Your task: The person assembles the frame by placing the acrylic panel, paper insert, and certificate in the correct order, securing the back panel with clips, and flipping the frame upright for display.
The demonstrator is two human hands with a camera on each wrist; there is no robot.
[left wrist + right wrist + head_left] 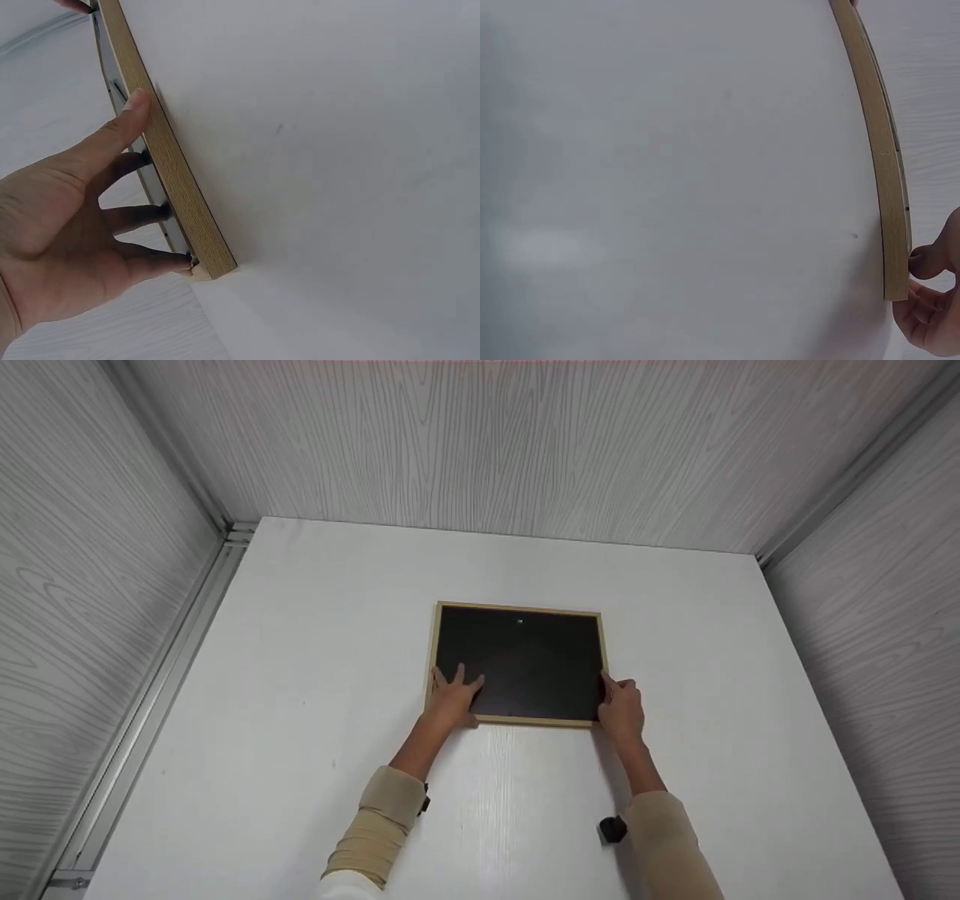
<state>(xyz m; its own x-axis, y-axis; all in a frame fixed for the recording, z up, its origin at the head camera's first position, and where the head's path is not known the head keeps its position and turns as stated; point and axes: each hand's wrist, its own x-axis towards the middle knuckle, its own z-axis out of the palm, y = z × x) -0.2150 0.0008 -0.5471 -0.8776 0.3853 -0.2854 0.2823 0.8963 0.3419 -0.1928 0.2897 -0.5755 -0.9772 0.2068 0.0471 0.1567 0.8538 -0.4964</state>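
Note:
A picture frame (529, 664) with a light wooden rim and a black back panel lies back side up on the white table. At its near left corner, my left hand (450, 701) holds the rim. The left wrist view shows the thumb (120, 131) against the rim's outer side and the spread fingertips on the panel just inside. My right hand (622, 712) grips the near right corner. In the right wrist view its thumb (928, 261) touches the rim's inner edge, with the other fingers around the corner's outside.
The white table (315, 660) stretches around the frame on all sides. Grey wood-grain panels (480, 450) stand behind it and at both sides. A metal rail (150, 705) runs along the left edge. A small black device (613, 829) sits beside the right wrist.

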